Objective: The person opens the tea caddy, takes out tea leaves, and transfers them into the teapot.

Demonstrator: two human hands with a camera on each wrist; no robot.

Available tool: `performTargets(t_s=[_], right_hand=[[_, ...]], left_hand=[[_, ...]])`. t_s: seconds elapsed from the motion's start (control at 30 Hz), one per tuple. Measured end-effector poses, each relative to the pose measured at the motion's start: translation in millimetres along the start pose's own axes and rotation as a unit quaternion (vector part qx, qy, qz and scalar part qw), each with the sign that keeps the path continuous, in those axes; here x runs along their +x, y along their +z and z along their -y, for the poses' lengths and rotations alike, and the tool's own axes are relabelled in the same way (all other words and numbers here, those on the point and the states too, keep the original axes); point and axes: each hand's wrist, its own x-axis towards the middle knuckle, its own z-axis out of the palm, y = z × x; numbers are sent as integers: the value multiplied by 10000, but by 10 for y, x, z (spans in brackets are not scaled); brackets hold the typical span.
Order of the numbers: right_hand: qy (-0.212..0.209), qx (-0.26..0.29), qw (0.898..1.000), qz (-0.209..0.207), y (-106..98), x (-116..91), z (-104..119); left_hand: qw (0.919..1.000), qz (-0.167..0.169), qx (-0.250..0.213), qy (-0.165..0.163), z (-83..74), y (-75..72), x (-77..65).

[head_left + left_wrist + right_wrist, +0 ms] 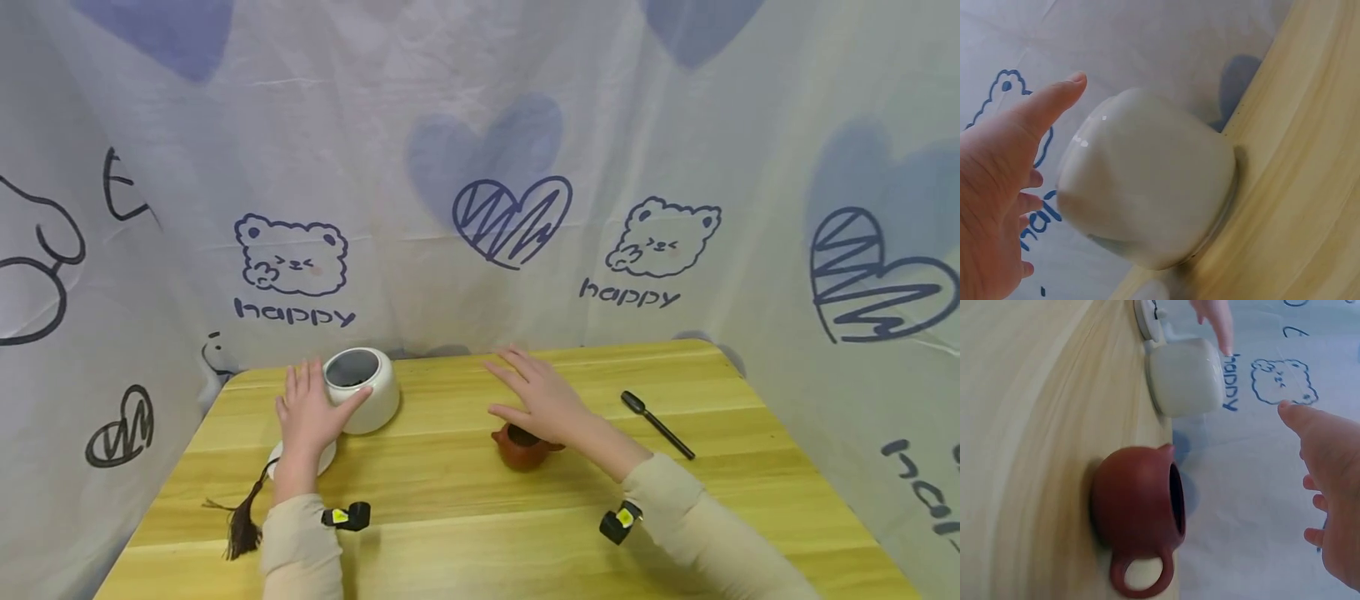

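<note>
A white ceramic jar [381, 400] stands uncovered at the back left of the table, some dark contents low inside it. My left hand [311, 417] is beside it with fingers spread, the thumb overlapping the jar's front in the head view. In the left wrist view a gap shows between thumb [1054, 103] and jar [1154, 181]. Toward the middle sits a small reddish-brown clay pitcher [519, 454], its spout to the left and loop handle [1141, 581] to the right. Above its mouth my right hand [543, 400] reaches out with extended fingers, holding nothing.
A white lid [327, 458] with a dark brown tassel [243, 529] lies under my left wrist. At the right is a black scoop [658, 425] with a long handle. A printed cloth [420, 292] hangs right behind the wooden table's [450, 542] back edge.
</note>
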Motion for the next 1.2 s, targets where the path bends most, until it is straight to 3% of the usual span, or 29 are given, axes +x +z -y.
performTargets(t_s=[0.37,0.6,0.83,1.1,1.2], right_hand=[[567,123,9980,-257,-92,-596,-230],[1122,283,9918,-533,-137,-890,-364],[1688,495,9817,-729,-124,-1144,-550],[2120,930,9630,-1382,-54,-1454,-764],[2326,1003,9565,-1447,-42,-1545,-823]], left_hand=[[9994,123,-29,-322,25,135,77],[9987,-11,-136,-499,14,198,109],[9975,-91,-318,-623,28,233,117],[9981,18,-180,-583,31,241,122],[9980,46,-165,-611,41,237,107]])
